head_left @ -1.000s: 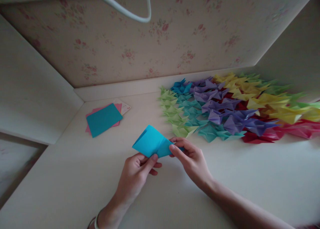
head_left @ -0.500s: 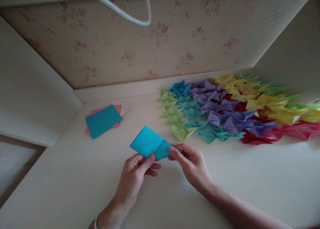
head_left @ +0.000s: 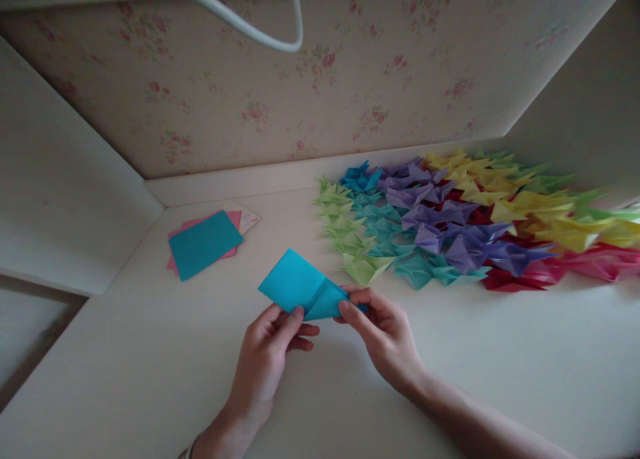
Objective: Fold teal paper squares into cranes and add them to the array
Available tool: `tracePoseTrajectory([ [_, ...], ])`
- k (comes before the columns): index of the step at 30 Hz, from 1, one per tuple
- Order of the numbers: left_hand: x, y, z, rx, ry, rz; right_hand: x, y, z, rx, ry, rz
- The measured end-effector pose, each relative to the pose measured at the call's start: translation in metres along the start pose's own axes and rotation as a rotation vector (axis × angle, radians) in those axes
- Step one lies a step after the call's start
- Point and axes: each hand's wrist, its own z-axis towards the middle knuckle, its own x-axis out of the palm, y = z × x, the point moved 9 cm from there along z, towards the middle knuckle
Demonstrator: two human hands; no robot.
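Blue folded paper (head_left: pixel 295 279), one — pinched by left hand (head_left: pixel 265 349) and right hand (head_left: pixel 387 329), presumably to steady its fold. Paper figures (head_left: pixel 465 252) — beyond right hand, seemingly grouped by colour.

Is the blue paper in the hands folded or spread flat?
Folded: the paper narrows toward the right hand, and a crease crosses it.

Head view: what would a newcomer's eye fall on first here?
Probably the dense spread of folded paper pieces, in green, teal, purple, yellow and red, across the right back of the white tabletop. Next, the bright blue folded paper near the middle, held by the left hand and right hand. Then the teal sheet lying over pink paper at the left.
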Motion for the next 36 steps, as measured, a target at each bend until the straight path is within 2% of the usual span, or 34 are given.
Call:
tracePoseTrajectory([
  [4,0.000,-0.014,-0.007,0.120,-0.041,0.154,-0.001,-0.004,0.002,0.027,-0.036,0.011],
  [14,0.004,-0.028,-0.021,0.222,-0.078,0.335,-0.007,-0.004,0.002,0.050,-0.089,-0.138],
  [21,0.012,-0.032,-0.026,0.281,-0.041,0.397,-0.007,-0.002,-0.002,0.058,-0.085,-0.161],
  [26,0.007,-0.026,-0.021,0.208,-0.058,0.350,-0.005,0.000,-0.004,0.050,-0.058,-0.156],
  [30,0.005,-0.015,-0.013,0.097,0.007,0.260,-0.003,0.001,-0.005,0.038,-0.035,-0.170],
  [36,0.004,-0.002,-0.009,0.014,0.044,0.107,0.000,0.000,-0.006,0.041,-0.040,-0.130],
])
